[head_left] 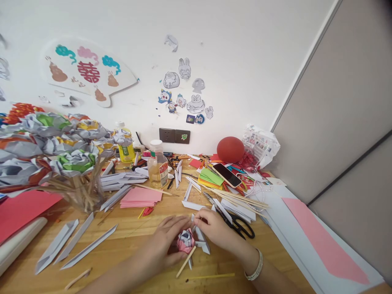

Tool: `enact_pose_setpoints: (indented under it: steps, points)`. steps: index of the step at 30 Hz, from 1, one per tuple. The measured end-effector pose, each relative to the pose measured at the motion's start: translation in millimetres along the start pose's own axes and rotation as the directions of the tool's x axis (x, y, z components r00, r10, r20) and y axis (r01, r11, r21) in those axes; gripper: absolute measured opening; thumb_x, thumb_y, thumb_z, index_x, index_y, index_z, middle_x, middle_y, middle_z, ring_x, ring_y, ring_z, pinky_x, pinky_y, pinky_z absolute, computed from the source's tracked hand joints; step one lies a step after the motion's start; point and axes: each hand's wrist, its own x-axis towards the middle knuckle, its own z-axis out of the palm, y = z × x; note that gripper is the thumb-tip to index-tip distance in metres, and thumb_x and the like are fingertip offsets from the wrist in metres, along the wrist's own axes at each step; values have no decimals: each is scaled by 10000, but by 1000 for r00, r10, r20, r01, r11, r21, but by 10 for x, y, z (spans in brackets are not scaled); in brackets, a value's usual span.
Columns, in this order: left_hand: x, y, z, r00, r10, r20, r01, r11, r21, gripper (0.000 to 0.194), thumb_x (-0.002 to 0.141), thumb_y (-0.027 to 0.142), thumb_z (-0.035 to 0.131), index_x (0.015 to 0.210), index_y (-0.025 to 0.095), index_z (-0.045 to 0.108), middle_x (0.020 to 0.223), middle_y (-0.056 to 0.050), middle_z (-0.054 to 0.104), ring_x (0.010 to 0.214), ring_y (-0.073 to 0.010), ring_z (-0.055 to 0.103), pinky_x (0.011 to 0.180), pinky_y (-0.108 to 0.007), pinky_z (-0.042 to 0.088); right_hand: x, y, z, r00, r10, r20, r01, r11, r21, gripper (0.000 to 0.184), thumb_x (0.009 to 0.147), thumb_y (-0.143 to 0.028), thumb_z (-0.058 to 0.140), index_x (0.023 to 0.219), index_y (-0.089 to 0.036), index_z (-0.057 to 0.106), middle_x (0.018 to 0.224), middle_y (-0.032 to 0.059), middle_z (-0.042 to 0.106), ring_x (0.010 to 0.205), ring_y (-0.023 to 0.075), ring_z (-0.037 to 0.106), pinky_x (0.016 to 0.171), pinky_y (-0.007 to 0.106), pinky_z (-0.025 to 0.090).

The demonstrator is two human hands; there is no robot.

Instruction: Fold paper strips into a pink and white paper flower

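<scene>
A small pink-and-white folded paper flower (185, 241) is just above the wooden table, near the front middle. My left hand (166, 237) curls around its left side, thumb below and fingers over the top. On the flower's right, my right hand (211, 227) is closed, with thumb and fingertips pinched at a white folded paper strip (202, 241); the exact grip is partly hidden. More white folded paper sticks out below and beside the flower. A thin wooden stick (186, 262) slants beneath it, towards me.
Black-handled scissors (241, 226) lie right of my right hand. Behind are pink paper squares (142, 197), a glue bottle (157, 165), bamboo skewers (235, 196) and a phone (227, 174). Finished paper flowers (76, 161) fill a container at left. Folded white strips (56, 245) lie front left.
</scene>
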Motion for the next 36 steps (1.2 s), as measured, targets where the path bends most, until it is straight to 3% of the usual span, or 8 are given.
enact_pose_setpoints:
  steps: [3, 7, 11, 15, 21, 28, 31, 36]
  points:
    - [-11, -76, -33, 999, 33, -17, -33, 999, 11, 822, 700, 325, 729, 1378, 270, 268, 1426, -139, 369, 1295, -331, 325, 1030, -516, 329, 3, 17, -32, 1000, 8, -21, -7, 1000, 10, 148, 836, -138, 510, 743, -156, 624, 755, 4, 607, 742, 139, 553, 679, 223, 399]
    - [33, -142, -152, 993, 98, -60, -93, 993, 77, 599, 677, 476, 718, 1180, 240, 496, 1237, -119, 529, 1137, -310, 465, 943, -459, 400, -23, -13, -19, 999, -45, 0, 45, 999, -6, 135, 815, -123, 542, 782, -169, 666, 792, 11, 626, 757, 139, 570, 677, 220, 412]
    - [94, -184, -256, 985, 131, -110, -108, 974, 198, 328, 776, 442, 634, 1028, 235, 601, 992, -76, 631, 896, -242, 562, 779, -359, 461, -43, -36, 6, 992, -118, 39, 121, 990, -69, 186, 814, -104, 543, 756, -177, 704, 772, 20, 640, 782, 151, 579, 722, 238, 418]
    - [102, -245, -307, 977, 104, -186, -47, 957, 286, 244, 869, 338, 525, 1081, 246, 605, 981, -77, 658, 886, -233, 597, 776, -344, 469, -55, -61, -15, 989, -125, 77, 129, 990, -51, 265, 815, -87, 522, 917, -230, 720, 860, 20, 673, 818, 151, 596, 745, 238, 425]
    - [68, -170, -276, 986, -68, -149, 89, 986, 139, 385, 803, 400, 598, 1144, 222, 576, 1080, -102, 665, 960, -259, 617, 822, -359, 499, -84, -105, 10, 990, -95, 103, 101, 994, -52, 296, 798, -111, 542, 987, -262, 712, 844, 13, 699, 796, 159, 605, 713, 234, 428]
    - [107, -31, -187, 993, -98, -66, 97, 995, -11, 357, 778, 281, 643, 1127, 226, 591, 1058, -88, 666, 970, -253, 594, 850, -387, 478, -109, -170, -45, 983, -131, 128, 137, 990, -39, 202, 812, -135, 569, 905, -229, 722, 781, -6, 687, 695, 127, 587, 614, 200, 407]
    - [109, -73, -188, 997, -71, -30, 67, 991, -116, 378, 794, 282, 626, 1165, 242, 569, 1090, -82, 653, 1016, -244, 579, 886, -381, 466, -101, -163, -87, 975, -220, 19, 221, 967, -126, 154, 807, -116, 599, 868, -218, 696, 843, -8, 664, 804, 133, 581, 708, 211, 416]
    - [79, -125, -174, 999, -51, 10, 52, 979, -197, 415, 818, 302, 584, 1225, 244, 530, 1153, -87, 618, 1084, -237, 550, 932, -375, 445, -72, -43, -7, 908, -418, 32, 411, 873, -262, 57, 834, -173, 607, 849, -193, 658, 879, 20, 652, 845, 151, 564, 773, 250, 419]
